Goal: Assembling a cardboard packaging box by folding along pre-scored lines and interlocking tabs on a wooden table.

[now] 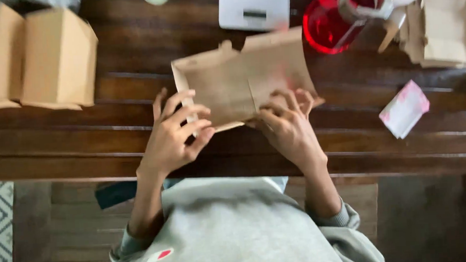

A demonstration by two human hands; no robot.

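Nearest the camera, the person's grey sweatshirt [239, 233] fills the lower view. Above it, the left hand [175, 134] pinches the near left edge of a flat, unfolded brown cardboard box blank [243, 79] with curled fingers, while the right hand [288, 125] grips its near right edge. The blank lies on the dark slatted wooden table [82, 140]. Farther off stand two assembled brown cardboard boxes [29, 57], a white scale [255, 5] and a red transparent jar [334, 22].

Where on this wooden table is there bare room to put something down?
Bare wood lies between the folded boxes and the flat cardboard piece, and between the right hand and pink packet. The far right by the red jar is crowded.
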